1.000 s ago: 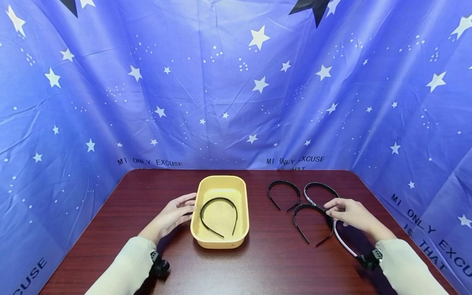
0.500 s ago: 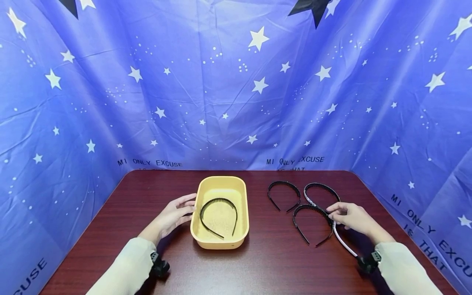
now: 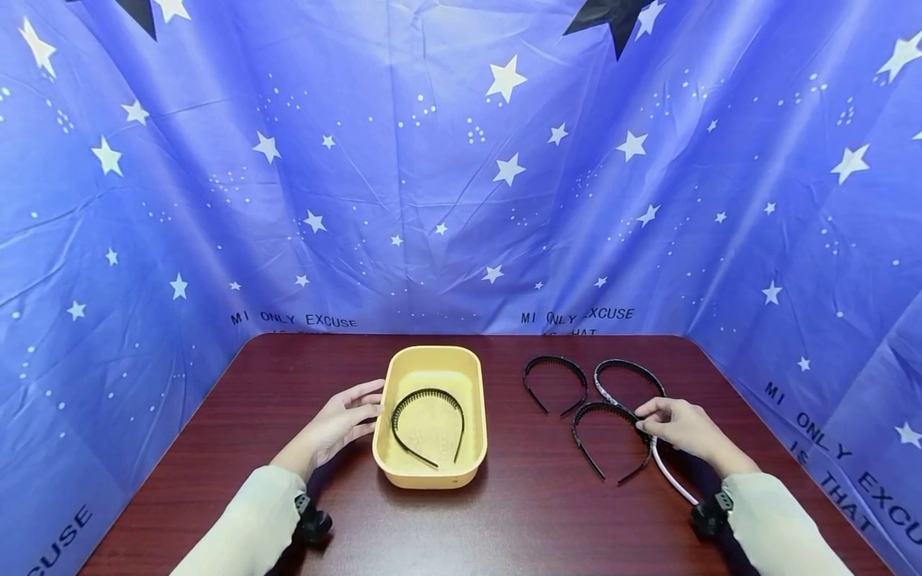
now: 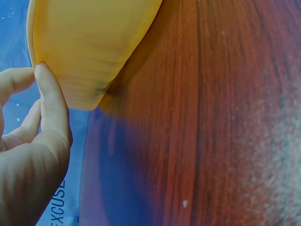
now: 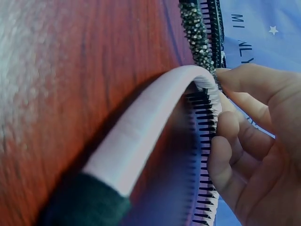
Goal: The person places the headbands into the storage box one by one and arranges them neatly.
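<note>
My left hand (image 3: 334, 424) touches the left side of a yellow plastic tub (image 3: 382, 448), its fingers fairly straight. In the left wrist view the fingertips meet the tub's outer wall (image 4: 94, 47) near the rim. Inside the tub lies a black toothed headband (image 3: 428, 393). My right hand (image 3: 684, 428) bends its fingers over overlapping headbands. In the right wrist view its fingertips touch a pale headband (image 5: 141, 125) with black teeth, beside a glittery band (image 5: 195, 35); whether they pinch it is unclear. Just left lies a black headband (image 3: 608, 406), partly beneath the fingers.
Another black headband (image 3: 553, 359) lies further back, left of a speckled headband (image 3: 630, 364). Everything sits on a dark red wooden table (image 3: 526, 520). A blue star-printed curtain (image 3: 432, 176) surrounds the table's back and sides.
My right hand has shifted slightly lower, and its fingertips have come closer together at the headbands. The left hand, the tub and the headbands have stayed in place.
</note>
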`<state>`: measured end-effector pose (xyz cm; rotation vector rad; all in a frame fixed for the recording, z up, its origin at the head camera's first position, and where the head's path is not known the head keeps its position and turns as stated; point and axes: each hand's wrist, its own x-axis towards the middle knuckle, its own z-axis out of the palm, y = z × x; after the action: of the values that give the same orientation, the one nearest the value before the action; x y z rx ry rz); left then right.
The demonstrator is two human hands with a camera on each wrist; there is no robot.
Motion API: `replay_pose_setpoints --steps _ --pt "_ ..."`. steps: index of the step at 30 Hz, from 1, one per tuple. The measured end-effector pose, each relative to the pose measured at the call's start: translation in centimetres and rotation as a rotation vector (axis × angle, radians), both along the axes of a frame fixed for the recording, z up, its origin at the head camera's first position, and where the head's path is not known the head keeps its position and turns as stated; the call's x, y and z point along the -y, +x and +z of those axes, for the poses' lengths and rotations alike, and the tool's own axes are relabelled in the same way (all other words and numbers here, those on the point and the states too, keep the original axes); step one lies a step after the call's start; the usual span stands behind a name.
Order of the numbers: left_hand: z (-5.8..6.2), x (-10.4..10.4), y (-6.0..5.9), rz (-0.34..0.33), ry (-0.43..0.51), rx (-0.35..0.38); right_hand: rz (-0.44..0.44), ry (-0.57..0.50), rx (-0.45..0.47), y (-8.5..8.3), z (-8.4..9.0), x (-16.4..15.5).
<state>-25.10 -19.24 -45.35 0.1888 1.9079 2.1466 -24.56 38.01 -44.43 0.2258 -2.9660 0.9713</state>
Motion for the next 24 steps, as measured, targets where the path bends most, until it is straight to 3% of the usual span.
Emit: replay_pose_setpoints --steps 12,24 --pt "-0.1 0.0 0.1 -0.002 0.000 -0.005 -0.008 0.055 -0.012 -0.2 0.2 0.0" --pt "-0.2 0.0 -0.1 0.001 0.000 -0.002 -0.015 -0.068 0.023 0.4 1.1 0.4"
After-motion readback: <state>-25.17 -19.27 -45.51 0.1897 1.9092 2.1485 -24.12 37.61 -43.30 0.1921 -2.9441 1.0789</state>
